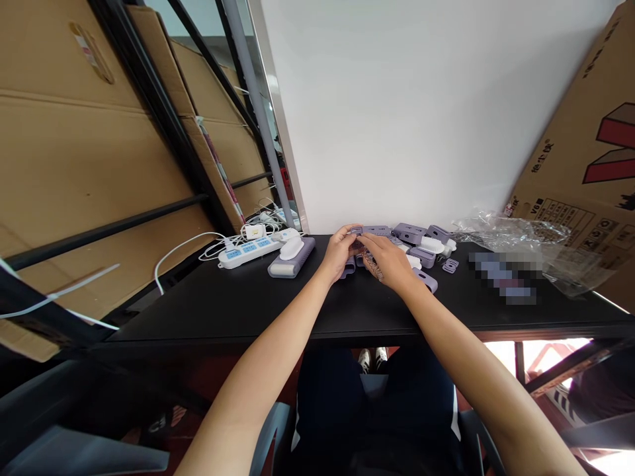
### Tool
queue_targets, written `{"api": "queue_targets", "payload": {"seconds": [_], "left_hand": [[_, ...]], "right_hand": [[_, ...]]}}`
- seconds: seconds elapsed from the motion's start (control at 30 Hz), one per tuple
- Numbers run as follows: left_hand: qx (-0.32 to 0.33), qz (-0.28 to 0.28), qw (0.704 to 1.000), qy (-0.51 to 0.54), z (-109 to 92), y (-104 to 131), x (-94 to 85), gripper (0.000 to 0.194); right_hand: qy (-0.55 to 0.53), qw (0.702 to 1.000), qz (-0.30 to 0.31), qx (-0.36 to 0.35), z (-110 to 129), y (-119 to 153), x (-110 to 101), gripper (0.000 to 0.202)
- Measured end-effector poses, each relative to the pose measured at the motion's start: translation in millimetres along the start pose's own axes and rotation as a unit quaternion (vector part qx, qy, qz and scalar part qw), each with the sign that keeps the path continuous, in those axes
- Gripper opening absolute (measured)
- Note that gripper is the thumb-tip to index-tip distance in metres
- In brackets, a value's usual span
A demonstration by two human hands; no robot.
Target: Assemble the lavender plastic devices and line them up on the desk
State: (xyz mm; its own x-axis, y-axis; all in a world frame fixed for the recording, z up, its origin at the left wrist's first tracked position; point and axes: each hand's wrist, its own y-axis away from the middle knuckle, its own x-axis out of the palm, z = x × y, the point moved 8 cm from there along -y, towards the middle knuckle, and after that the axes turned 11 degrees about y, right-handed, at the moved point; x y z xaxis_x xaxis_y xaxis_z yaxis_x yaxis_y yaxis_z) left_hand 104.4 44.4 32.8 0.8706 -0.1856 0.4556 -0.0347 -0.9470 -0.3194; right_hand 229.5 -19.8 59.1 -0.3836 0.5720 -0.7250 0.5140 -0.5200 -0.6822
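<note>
Near the back of the black table, my left hand [340,252] has its fingers closed round a small purple-grey part [356,230]. My right hand [385,256] meets it from the right, its fingers bent over the same spot; what lies under them is hidden. Thin metal coils, like springs, show beside the right palm. Around and behind both hands lie several purple-grey casings [407,233] and white rounded pieces [430,245]. A flat purple piece with openings [450,266] lies to the right.
A power strip [251,251] with white cables and a purple-grey device with a white top [292,256] stand at left. Clear plastic wrap [516,231] lies at right by a large cardboard box [585,152]. A white panel [397,112] rises behind the black table [238,304].
</note>
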Motion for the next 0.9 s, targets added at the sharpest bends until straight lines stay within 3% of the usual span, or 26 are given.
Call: {"api": "queue_targets", "payload": {"seconds": [0.53,0.67,0.77,0.9], "left_hand": [[0.08,0.026,0.988,-0.127,-8,0,4.1,0.031],[0.096,0.011,0.986,-0.134,-10,1,1.2,0.032],[0.104,-0.001,0.984,-0.148,-11,3,-0.4,0.039],[0.101,0.022,0.978,-0.183,-10,5,4.0,0.049]], "right_hand": [[0.022,1.0,-0.013,-0.007,3,0,-2,0.051],[0.035,0.999,-0.009,-0.008,5,-1,-2,0.052],[0.041,0.999,-0.004,-0.006,6,-1,-2,0.05],[0.033,0.999,-0.006,0.001,4,0,-4,0.049]]}}
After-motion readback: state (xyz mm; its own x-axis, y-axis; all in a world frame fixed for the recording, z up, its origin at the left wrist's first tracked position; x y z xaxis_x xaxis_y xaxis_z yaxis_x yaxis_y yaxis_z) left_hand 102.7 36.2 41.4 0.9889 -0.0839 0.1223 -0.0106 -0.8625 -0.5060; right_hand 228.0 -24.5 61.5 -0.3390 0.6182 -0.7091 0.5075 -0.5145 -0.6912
